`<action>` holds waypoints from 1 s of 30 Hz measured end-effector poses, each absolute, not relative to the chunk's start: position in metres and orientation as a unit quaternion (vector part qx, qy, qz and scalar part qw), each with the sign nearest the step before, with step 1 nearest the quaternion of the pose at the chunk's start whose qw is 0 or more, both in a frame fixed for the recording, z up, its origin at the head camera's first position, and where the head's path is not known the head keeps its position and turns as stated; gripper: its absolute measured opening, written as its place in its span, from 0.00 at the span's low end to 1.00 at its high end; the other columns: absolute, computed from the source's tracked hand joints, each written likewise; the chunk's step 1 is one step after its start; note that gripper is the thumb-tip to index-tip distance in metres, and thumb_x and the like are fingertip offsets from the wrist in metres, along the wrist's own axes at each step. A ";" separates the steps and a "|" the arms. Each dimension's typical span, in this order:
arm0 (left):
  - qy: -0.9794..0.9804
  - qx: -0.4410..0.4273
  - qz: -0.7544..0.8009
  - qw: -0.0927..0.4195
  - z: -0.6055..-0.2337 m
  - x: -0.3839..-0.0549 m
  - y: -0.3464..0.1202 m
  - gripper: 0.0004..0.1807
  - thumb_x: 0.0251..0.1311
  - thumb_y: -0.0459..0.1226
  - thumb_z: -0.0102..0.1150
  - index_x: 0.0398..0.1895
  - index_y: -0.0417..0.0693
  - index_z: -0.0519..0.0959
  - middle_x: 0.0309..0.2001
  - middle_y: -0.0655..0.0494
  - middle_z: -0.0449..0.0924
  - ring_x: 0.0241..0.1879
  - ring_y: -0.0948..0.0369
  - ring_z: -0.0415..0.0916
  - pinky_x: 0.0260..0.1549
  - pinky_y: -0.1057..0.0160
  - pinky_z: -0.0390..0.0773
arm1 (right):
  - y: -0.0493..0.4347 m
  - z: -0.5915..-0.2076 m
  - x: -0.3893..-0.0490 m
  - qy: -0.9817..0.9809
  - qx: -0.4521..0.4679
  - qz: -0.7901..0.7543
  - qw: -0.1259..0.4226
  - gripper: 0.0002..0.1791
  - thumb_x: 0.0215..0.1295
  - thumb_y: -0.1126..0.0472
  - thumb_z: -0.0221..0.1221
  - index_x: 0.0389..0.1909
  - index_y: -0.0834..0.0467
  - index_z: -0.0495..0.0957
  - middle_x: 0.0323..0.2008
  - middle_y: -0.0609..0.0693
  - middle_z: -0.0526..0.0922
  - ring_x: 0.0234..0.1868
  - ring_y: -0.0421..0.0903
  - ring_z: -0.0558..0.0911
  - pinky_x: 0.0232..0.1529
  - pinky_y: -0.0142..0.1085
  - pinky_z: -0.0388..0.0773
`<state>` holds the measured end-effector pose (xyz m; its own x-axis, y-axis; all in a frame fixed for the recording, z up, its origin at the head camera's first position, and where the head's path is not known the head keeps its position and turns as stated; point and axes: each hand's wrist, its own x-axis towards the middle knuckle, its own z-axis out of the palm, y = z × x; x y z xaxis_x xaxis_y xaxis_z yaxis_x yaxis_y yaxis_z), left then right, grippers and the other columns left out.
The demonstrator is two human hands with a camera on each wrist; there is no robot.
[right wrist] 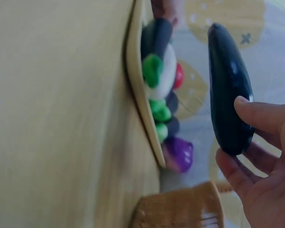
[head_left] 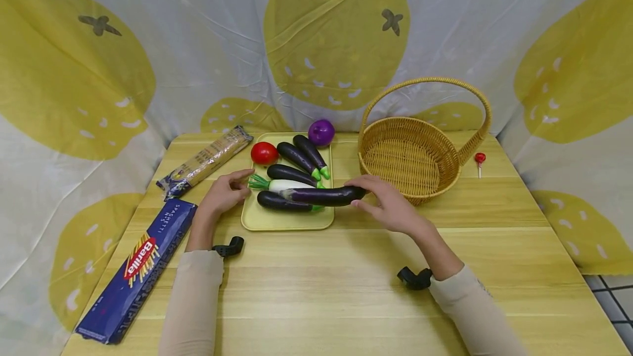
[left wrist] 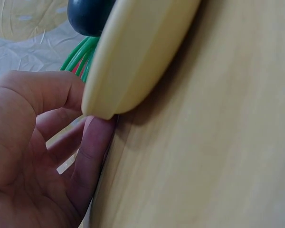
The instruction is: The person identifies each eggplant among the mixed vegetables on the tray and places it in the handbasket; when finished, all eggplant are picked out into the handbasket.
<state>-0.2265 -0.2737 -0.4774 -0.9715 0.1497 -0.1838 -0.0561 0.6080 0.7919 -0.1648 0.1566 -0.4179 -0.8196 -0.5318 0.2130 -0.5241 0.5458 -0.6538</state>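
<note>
My right hand (head_left: 386, 205) grips the thick end of a long dark eggplant (head_left: 321, 196), held up over the yellow tray (head_left: 296, 223). Thumb and fingers wrap that eggplant (right wrist: 228, 85) in the right wrist view, well apart from the tray. At the tray's left edge, my left hand (head_left: 222, 196) pinches the rim; one finger lies under it in the left wrist view. Several other eggplants (head_left: 292, 173) lie in the tray around a white radish (head_left: 292, 185) with green leaves. A red tomato (head_left: 264, 153) sits at the back left, and a purple onion (head_left: 321, 132) at the back right corner.
A wicker basket (head_left: 407, 161) with a tall handle stands right of the tray. Beyond it lies a red lollipop (head_left: 480, 158). To the left are a clear pack of noodles (head_left: 207, 161) and a blue spaghetti box (head_left: 140, 268). A patterned cloth (head_left: 207, 43) hangs behind the table.
</note>
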 end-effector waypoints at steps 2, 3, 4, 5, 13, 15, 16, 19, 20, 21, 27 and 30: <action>0.891 0.026 0.439 0.114 -0.478 -0.227 -0.274 0.34 0.65 0.33 0.59 0.77 0.54 0.69 0.46 0.41 0.80 0.35 0.58 0.76 0.31 0.66 0.79 | 0.167 -0.414 -0.167 0.880 -0.293 -0.374 0.000 0.23 0.70 0.59 0.65 0.65 0.52 0.79 0.64 0.54 0.80 0.66 0.56 0.77 0.66 0.57 0.72; 0.892 0.026 0.437 0.113 -0.479 -0.227 -0.274 0.34 0.65 0.33 0.59 0.76 0.54 0.69 0.46 0.41 0.81 0.34 0.58 0.77 0.31 0.66 0.79 | 0.173 -0.412 -0.168 0.881 -0.288 -0.376 -0.003 0.23 0.70 0.59 0.65 0.65 0.52 0.78 0.64 0.54 0.80 0.65 0.56 0.78 0.66 0.57 0.73; 0.893 0.025 0.435 0.112 -0.479 -0.227 -0.273 0.34 0.65 0.33 0.59 0.76 0.55 0.70 0.46 0.41 0.81 0.34 0.59 0.77 0.31 0.66 0.79 | 0.179 -0.411 -0.169 0.881 -0.283 -0.378 -0.006 0.23 0.70 0.60 0.65 0.65 0.52 0.78 0.64 0.54 0.80 0.65 0.57 0.78 0.65 0.57 0.73; 0.893 0.022 0.434 0.112 -0.479 -0.227 -0.273 0.34 0.65 0.33 0.59 0.76 0.55 0.70 0.46 0.41 0.81 0.34 0.59 0.77 0.31 0.66 0.79 | 0.185 -0.410 -0.170 0.882 -0.279 -0.380 -0.009 0.23 0.70 0.60 0.65 0.65 0.52 0.78 0.64 0.54 0.80 0.65 0.57 0.78 0.65 0.57 0.73; 0.896 0.023 0.432 0.106 -0.480 -0.228 -0.273 0.34 0.65 0.34 0.59 0.76 0.56 0.70 0.46 0.40 0.81 0.34 0.58 0.76 0.30 0.67 0.78 | 0.233 -0.404 -0.179 0.895 -0.229 -0.382 -0.033 0.22 0.70 0.63 0.65 0.64 0.53 0.78 0.61 0.54 0.81 0.62 0.56 0.80 0.62 0.57 0.77; 0.896 0.023 0.431 0.105 -0.480 -0.228 -0.273 0.34 0.65 0.33 0.59 0.76 0.56 0.70 0.47 0.40 0.81 0.35 0.58 0.76 0.30 0.67 0.78 | 0.245 -0.404 -0.183 0.898 -0.211 -0.384 -0.031 0.22 0.71 0.63 0.64 0.65 0.54 0.78 0.62 0.55 0.80 0.63 0.56 0.79 0.64 0.57 0.76; 0.896 0.022 0.431 0.104 -0.480 -0.227 -0.273 0.34 0.65 0.33 0.59 0.76 0.56 0.70 0.47 0.40 0.81 0.35 0.58 0.76 0.31 0.67 0.78 | 0.251 -0.404 -0.185 0.900 -0.202 -0.384 -0.029 0.22 0.72 0.63 0.63 0.66 0.54 0.77 0.62 0.56 0.79 0.64 0.57 0.78 0.65 0.57 0.75; 0.896 0.020 0.431 0.106 -0.479 -0.227 -0.273 0.34 0.65 0.34 0.59 0.76 0.56 0.70 0.47 0.40 0.81 0.35 0.59 0.76 0.31 0.67 0.79 | 0.267 -0.404 -0.191 0.907 -0.178 -0.380 -0.026 0.23 0.74 0.63 0.61 0.68 0.56 0.75 0.64 0.59 0.77 0.67 0.59 0.75 0.66 0.58 0.73; 0.896 0.020 0.431 0.106 -0.479 -0.227 -0.274 0.34 0.65 0.34 0.59 0.76 0.56 0.70 0.47 0.40 0.81 0.35 0.59 0.76 0.31 0.67 0.79 | 0.273 -0.405 -0.194 0.910 -0.170 -0.378 -0.026 0.23 0.74 0.63 0.61 0.68 0.57 0.75 0.65 0.59 0.76 0.67 0.60 0.75 0.66 0.58 0.73; 0.896 0.020 0.431 0.106 -0.479 -0.227 -0.274 0.34 0.65 0.34 0.59 0.76 0.56 0.70 0.47 0.40 0.81 0.35 0.59 0.76 0.31 0.67 0.78 | 0.278 -0.405 -0.196 0.913 -0.162 -0.373 -0.026 0.23 0.75 0.62 0.60 0.68 0.57 0.74 0.66 0.60 0.76 0.68 0.61 0.74 0.66 0.58 0.73; 0.897 0.020 0.428 0.107 -0.480 -0.227 -0.274 0.34 0.65 0.34 0.59 0.76 0.56 0.70 0.48 0.40 0.81 0.36 0.59 0.76 0.31 0.67 0.79 | 0.298 -0.404 -0.214 0.928 -0.139 -0.346 -0.026 0.23 0.76 0.60 0.58 0.69 0.60 0.73 0.68 0.66 0.73 0.68 0.68 0.71 0.64 0.64 0.71; 0.896 0.019 0.430 0.109 -0.480 -0.227 -0.273 0.34 0.65 0.34 0.59 0.76 0.56 0.70 0.48 0.41 0.81 0.36 0.59 0.76 0.32 0.66 0.80 | 0.302 -0.404 -0.225 0.934 -0.125 -0.334 -0.016 0.24 0.76 0.59 0.58 0.70 0.59 0.72 0.69 0.67 0.72 0.68 0.68 0.71 0.63 0.65 0.70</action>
<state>-0.2274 -0.2734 -0.4797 -0.9754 0.1282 -0.1794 -0.0596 0.6299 0.7743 -0.2254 0.3024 -0.4036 -0.9681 -0.2233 0.1133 -0.2445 0.7459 -0.6196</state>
